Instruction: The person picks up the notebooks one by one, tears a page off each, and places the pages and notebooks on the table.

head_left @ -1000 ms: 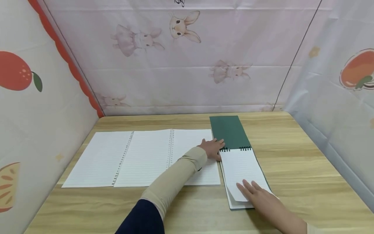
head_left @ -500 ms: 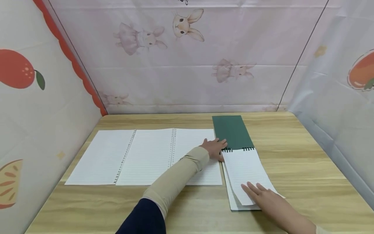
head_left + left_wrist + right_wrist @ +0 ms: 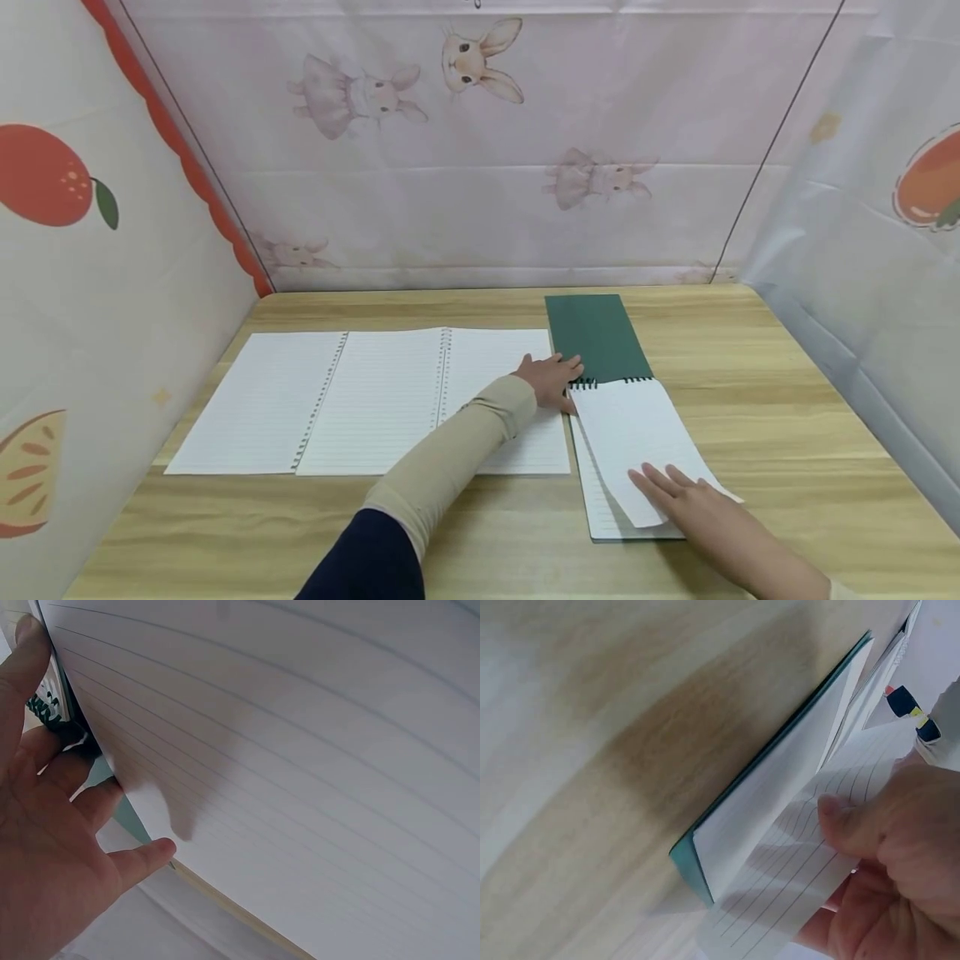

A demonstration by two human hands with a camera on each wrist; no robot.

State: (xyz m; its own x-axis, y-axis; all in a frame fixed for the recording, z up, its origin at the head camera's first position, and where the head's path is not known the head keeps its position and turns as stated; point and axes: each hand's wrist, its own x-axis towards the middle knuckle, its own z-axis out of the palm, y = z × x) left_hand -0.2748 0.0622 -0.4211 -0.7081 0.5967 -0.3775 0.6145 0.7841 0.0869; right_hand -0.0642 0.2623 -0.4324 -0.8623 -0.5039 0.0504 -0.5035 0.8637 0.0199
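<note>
A small spiral notepad with a green cover lies open at the right of the table, its cover folded away to the far side. My left hand rests with spread fingers at the notepad's left edge, beside the black coil. My right hand pinches the lower right part of the top lined page. That page is lifted and skewed to the right, baring the lined sheet beneath. In the right wrist view the page passes between thumb and fingers.
Left of the notepad, white lined spiral notebook pages lie open in a row, partly covered by my left forearm. They stand on a wood-grain table. Printed cloth walls enclose the back and both sides.
My right hand has shifted slightly to the right, carrying the page's lower end with it. More of the sheet beneath shows. My left hand stays at the coil.
</note>
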